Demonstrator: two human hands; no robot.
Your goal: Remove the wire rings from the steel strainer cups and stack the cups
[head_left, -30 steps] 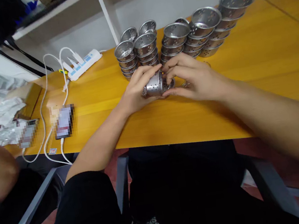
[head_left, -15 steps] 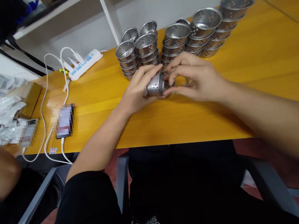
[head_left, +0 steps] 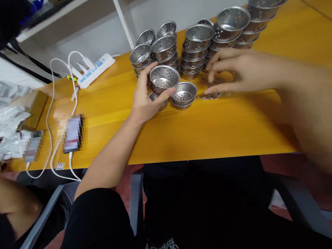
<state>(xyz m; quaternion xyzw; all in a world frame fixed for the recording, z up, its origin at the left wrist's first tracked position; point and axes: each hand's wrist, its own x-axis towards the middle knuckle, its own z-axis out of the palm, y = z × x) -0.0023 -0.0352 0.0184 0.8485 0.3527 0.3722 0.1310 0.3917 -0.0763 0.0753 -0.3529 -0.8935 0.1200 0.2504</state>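
Note:
My left hand [head_left: 146, 102] grips a perforated metal cup [head_left: 163, 75] by its side, thumb in front and fingers behind, with the mouth tilted up toward me. Just beneath it, a second small perforated cup [head_left: 184, 94] sits on the table, and another cup [head_left: 159, 100] is partly hidden by my thumb. My right hand [head_left: 232, 72] hovers over a loose pile of thin metal wire pieces [head_left: 214, 96], thumb and fingers apart, slightly blurred. Whether it touches the wires I cannot tell.
Several stacks of perforated metal cups [head_left: 199, 39] stand along the back of the wooden table [head_left: 167, 136]. Leftward are a white power strip [head_left: 96, 70], cables, a charging phone [head_left: 73, 133] and plastic bags [head_left: 5, 126]. Another person's arm [head_left: 12, 195] is at far left.
My right hand has moved right, away from the cup, to above the wire pieces. My left hand has turned the cup mouth-up, and small cups beneath now show. The other person's arm shifted.

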